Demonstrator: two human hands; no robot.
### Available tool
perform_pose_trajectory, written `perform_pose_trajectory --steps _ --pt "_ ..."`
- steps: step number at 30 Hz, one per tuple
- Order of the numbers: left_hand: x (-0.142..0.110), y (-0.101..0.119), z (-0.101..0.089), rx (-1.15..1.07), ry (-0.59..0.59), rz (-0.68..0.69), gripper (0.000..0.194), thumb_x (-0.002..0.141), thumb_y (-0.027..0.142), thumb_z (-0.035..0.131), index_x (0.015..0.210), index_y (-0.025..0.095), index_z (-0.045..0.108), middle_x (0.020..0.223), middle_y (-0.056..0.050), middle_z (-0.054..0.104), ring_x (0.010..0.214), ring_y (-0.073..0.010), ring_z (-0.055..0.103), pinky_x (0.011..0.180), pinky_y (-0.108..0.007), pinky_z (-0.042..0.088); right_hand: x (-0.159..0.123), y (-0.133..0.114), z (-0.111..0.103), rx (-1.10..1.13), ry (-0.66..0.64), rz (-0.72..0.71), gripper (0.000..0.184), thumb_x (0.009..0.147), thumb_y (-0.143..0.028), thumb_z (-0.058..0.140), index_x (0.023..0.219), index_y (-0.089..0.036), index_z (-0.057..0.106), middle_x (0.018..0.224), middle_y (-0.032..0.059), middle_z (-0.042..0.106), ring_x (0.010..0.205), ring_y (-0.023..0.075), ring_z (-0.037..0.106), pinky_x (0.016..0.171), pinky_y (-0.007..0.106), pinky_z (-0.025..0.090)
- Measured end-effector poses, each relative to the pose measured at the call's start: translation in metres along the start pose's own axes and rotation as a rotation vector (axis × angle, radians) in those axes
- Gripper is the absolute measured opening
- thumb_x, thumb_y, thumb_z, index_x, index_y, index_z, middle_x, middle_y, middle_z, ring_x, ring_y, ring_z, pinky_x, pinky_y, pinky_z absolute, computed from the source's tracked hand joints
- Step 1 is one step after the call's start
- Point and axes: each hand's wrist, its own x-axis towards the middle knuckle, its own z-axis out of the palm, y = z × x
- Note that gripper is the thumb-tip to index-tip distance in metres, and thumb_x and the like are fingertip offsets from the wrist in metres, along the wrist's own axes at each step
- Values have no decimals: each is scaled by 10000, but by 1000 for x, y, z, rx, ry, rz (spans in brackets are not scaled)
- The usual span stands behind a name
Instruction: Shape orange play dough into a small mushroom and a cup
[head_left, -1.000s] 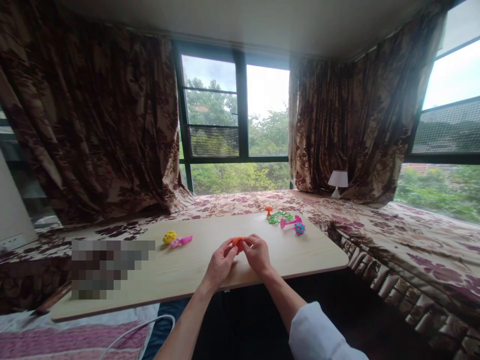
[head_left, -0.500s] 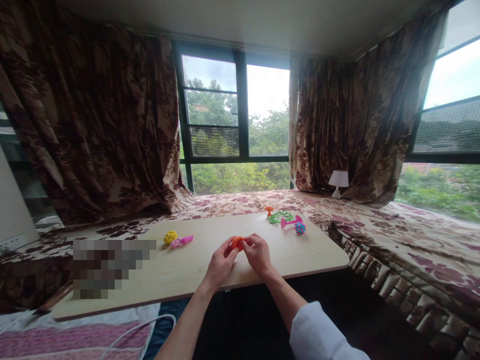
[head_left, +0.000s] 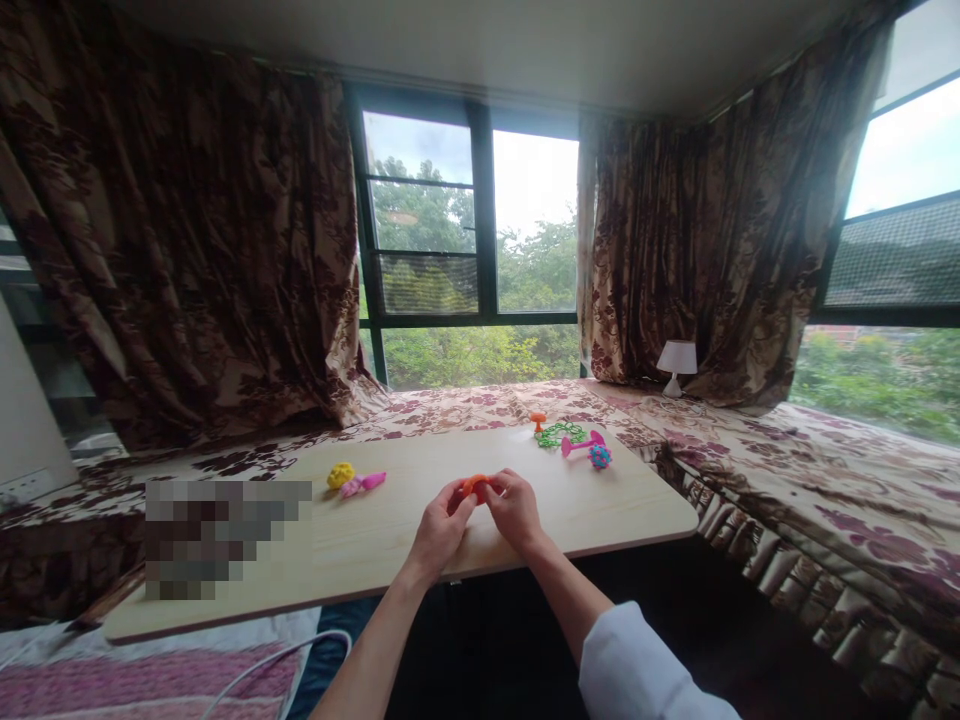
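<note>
A small rounded orange object [head_left: 475,486] is held between both hands above the near middle of the wooden tabletop [head_left: 420,460]; its exact kind is hard to make out. My left hand [head_left: 441,522] grips its left side with thumb and fingers. From the right, my right hand [head_left: 516,508] pinches it as well, fingers closed. My fingers cover much of its surface. To the left lie a yellow bumpy toy [head_left: 341,475] and a pink toy [head_left: 364,484], close together.
At the tabletop's far right are an orange knob-shaped toy [head_left: 538,421], green linked rings [head_left: 561,435], a pink dumbbell-shaped toy [head_left: 579,446] and a blue-and-pink spiky ball [head_left: 600,457]. A white lamp [head_left: 677,362] stands on the window ledge. A blurred patch covers the tabletop's left end.
The orange object has turned slightly between my fingers. Both hands have barely shifted, and the toys on the tabletop lie as before.
</note>
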Motion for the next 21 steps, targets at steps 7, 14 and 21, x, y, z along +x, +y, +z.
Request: perform_pose_trajectory --steps 7,14,21 --pt "-2 6 -1 10 10 -79 420 711 405 559 1072 192 586 982 -60 671 856 -195 623 772 -318 470 0 -2 -2 -2 -28 6 212 805 -342 520 774 -236 702 712 -9 601 628 99 551 605 193 395" --pt "-1 5 -1 29 3 -43 437 715 406 558 1081 170 589 951 -59 675 845 -190 615 787 -310 460 -1 0 0 -42 -23 -4 296 829 -343 486 654 -209 684 647 -11 587 580 90 537 578 186 373" --pt "0 1 -2 3 27 -30 442 713 401 561 1089 169 585 1034 -69 655 909 -201 604 807 -315 461 -1 -1 -1 -37 -39 -11 228 798 -361 527 729 -220 692 661 -11 605 571 97 529 564 189 366"
